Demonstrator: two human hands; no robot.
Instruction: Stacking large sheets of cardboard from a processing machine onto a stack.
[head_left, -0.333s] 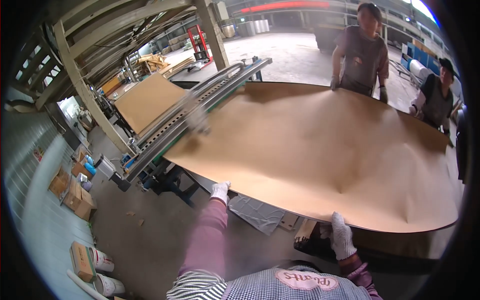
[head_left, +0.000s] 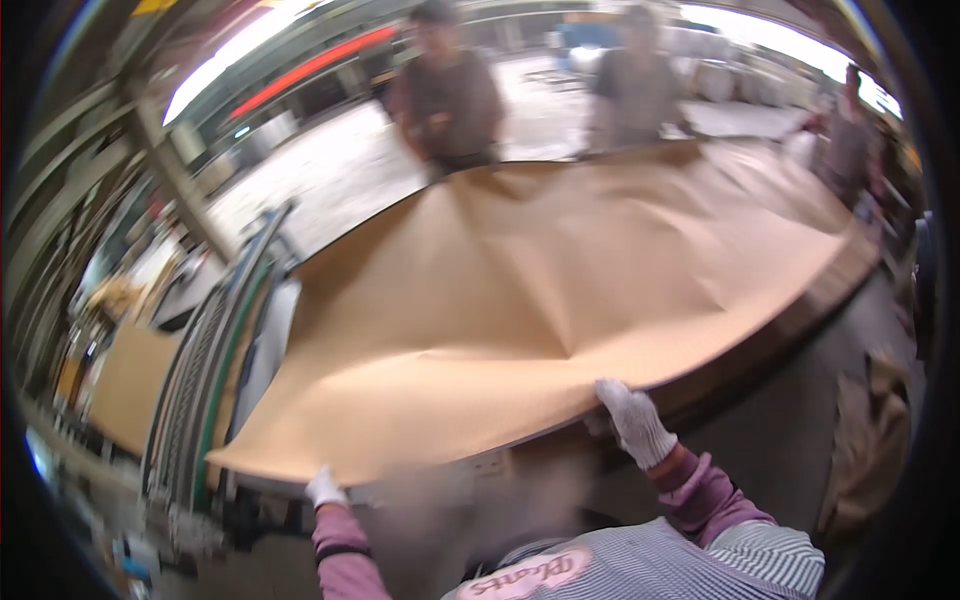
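A large tan sheet (head_left: pixel 470 290), creased and rippled on top, stretches across most of the view in front of me. My left hand (head_left: pixel 325 487), in a white knit glove, grips its near edge close to the left corner; the fingers are partly hidden by the sheet. Farther right along that edge, my right hand (head_left: pixel 634 420) is gloved too, thumb on top and fingers tucked underneath. Across the sheet stand a person (head_left: pixel 450 100) at the far edge and another person (head_left: pixel 635 90) beside them, both blurred. A third person (head_left: pixel 850 150) is by the right end.
At left runs a long machine bed with metal rails (head_left: pixel 200 390), and a smaller tan sheet (head_left: pixel 135 385) lies beyond it. A post (head_left: pixel 180 180) rises behind. Crumpled brown material (head_left: pixel 870 440) is at lower right, beside a dark floor (head_left: pixel 780 450).
My view has swung to the right, so the machine now appears farther left. The sheet's left end has come away from the rails. Both hands keep hold of the near edge.
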